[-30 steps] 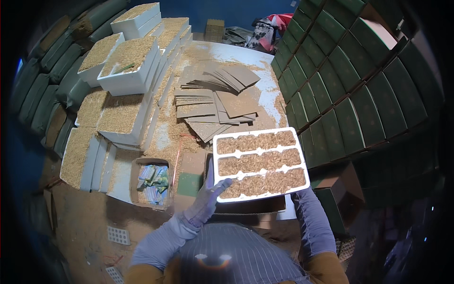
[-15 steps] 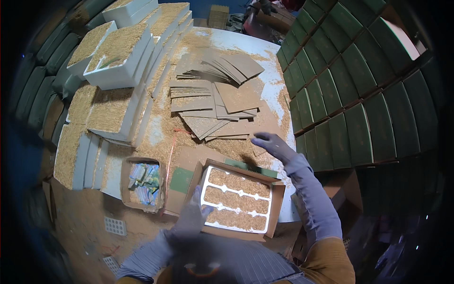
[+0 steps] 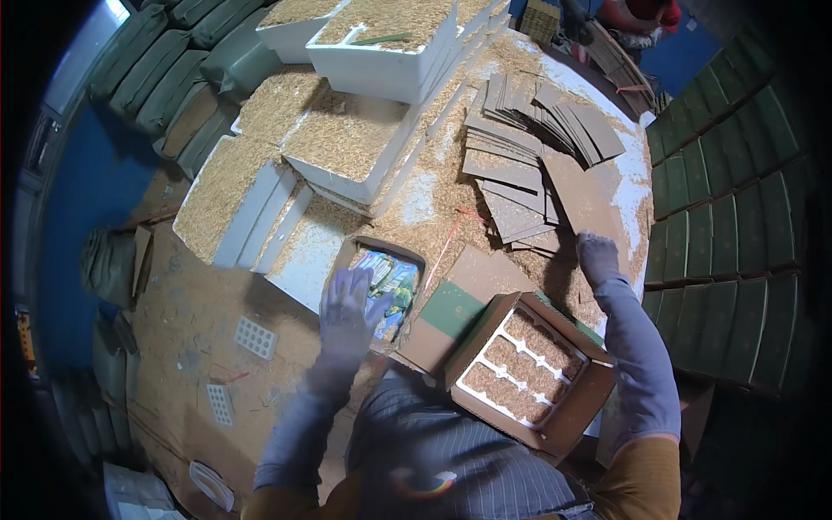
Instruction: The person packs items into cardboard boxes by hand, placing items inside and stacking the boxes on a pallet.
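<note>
My left hand [image 3: 349,314], gloved, hovers with spread fingers over a small cardboard box [image 3: 421,264] of colourful packets [image 3: 395,282]. Whether its fingertips touch a packet is hard to tell. My right hand [image 3: 598,256], also gloved, is closed at the lower edge of a brown cardboard sheet [image 3: 579,192], which lies on the pile; the fingertips are partly hidden. In front of me, an open cardboard carton [image 3: 592,397] holds a white foam tray [image 3: 502,374], its divided rows filled with straw-coloured husks.
Husk-filled white foam boxes [image 3: 368,62] are stacked at left on the table. More cardboard sheets [image 3: 511,178] lie fanned beyond the carton. Green cartons [image 3: 728,195] form a wall at right. Stuffed sacks [image 3: 152,74] are piled far left. Another person [image 3: 637,19] is at the far edge.
The view has swung left. My left hand has left the foam tray for the packet box. My right hand, raised open before, is now closed at a cardboard sheet's edge.
</note>
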Motion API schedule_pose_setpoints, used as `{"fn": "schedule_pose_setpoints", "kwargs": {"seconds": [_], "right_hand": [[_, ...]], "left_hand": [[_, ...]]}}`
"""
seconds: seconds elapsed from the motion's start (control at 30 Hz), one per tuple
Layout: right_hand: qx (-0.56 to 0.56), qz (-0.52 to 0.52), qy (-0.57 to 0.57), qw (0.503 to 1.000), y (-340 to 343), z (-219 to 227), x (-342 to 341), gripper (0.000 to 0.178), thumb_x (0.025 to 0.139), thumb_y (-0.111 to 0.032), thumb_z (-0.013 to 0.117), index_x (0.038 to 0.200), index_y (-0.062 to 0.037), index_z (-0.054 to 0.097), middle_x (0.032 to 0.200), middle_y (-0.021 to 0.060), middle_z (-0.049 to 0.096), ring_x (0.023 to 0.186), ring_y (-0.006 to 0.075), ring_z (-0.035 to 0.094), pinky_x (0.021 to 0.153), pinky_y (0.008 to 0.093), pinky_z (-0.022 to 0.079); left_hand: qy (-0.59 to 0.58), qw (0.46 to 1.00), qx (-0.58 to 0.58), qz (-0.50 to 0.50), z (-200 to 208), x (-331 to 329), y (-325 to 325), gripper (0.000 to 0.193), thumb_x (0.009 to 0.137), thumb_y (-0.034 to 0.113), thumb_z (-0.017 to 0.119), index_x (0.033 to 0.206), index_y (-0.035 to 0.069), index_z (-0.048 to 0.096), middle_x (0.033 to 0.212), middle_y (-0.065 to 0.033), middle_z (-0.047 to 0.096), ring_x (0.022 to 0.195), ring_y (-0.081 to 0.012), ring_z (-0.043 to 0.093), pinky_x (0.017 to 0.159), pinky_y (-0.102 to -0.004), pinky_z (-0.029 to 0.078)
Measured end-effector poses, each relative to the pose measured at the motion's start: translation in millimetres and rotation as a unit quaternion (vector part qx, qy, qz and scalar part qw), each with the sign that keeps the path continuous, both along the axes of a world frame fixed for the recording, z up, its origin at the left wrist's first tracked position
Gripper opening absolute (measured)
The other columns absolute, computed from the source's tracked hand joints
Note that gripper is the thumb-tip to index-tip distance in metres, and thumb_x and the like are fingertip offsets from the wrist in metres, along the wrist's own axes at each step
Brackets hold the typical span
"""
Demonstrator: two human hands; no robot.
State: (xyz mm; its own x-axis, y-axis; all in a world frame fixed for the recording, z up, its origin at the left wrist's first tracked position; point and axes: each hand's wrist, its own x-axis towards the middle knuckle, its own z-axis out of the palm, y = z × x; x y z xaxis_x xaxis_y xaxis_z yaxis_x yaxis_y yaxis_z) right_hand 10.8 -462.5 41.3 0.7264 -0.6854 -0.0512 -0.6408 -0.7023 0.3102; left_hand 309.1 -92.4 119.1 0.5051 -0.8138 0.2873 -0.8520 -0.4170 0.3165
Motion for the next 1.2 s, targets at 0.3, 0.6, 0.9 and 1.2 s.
{"fn": "schedule_pose_setpoints", "kwargs": {"seconds": [0.3, 0.6, 0.9, 1.2], "right_hand": [[0.053, -0.160, -0.483, 0.859, 196.1, 176.5, -113.4, 0.010, 0.086, -0.005, 0.063, 0.097, -0.0038, 0.063, 0.095, 0.0145, 0.069, 0.081, 0.0280, 0.068, 0.071, 0.0327, 0.054], [0.316, 0.161, -0.082, 0.931, 293.8, 111.9, -121.2, 0.014, 0.083, -0.013, 0.054, 0.092, -0.0037, 0.060, 0.096, 0.0082, 0.062, 0.092, 0.0246, 0.062, 0.075, 0.0354, 0.053], [0.162, -0.094, -0.426, 0.885, 290.5, 139.8, -144.5, 0.019, 0.085, -0.012, 0.060, 0.103, -0.0086, 0.064, 0.101, 0.0058, 0.066, 0.094, 0.0236, 0.064, 0.079, 0.0333, 0.052], [0.561, -0.419, -0.600, 0.386, 287.7, -12.9, -128.1, 0.107, 0.081, -0.043, 0.071, 0.150, 0.0000, 0.001, 0.143, 0.0188, 0.036, 0.130, 0.0279, 0.039, 0.107, 0.0356, 0.035]], "left_hand": [[0.203, 0.968, 0.143, 0.044, -12.7, 51.6, 0.7, 0.013, 0.084, 0.024, 0.066, 0.088, 0.012, 0.068, 0.085, -0.0078, 0.063, 0.073, -0.0259, 0.062, 0.064, -0.0383, 0.049], [-0.020, 0.883, -0.130, -0.451, 64.4, -114.1, -67.6, 0.014, 0.073, 0.018, 0.073, 0.082, 0.011, 0.065, 0.096, -0.0078, 0.053, 0.109, -0.0284, 0.049, 0.092, -0.0431, 0.042], [0.072, 0.801, 0.189, -0.563, 58.1, -134.3, -73.6, 0.033, 0.092, 0.027, 0.058, 0.112, 0.001, 0.060, 0.106, -0.0145, 0.062, 0.099, -0.0239, 0.058, 0.088, -0.0344, 0.046], [0.383, 0.837, 0.293, -0.260, -45.6, -105.6, -54.1, 0.075, 0.095, 0.054, 0.041, 0.131, -0.012, 0.040, 0.125, -0.0334, 0.051, 0.121, -0.0418, 0.049, 0.101, -0.0416, 0.038]]}}
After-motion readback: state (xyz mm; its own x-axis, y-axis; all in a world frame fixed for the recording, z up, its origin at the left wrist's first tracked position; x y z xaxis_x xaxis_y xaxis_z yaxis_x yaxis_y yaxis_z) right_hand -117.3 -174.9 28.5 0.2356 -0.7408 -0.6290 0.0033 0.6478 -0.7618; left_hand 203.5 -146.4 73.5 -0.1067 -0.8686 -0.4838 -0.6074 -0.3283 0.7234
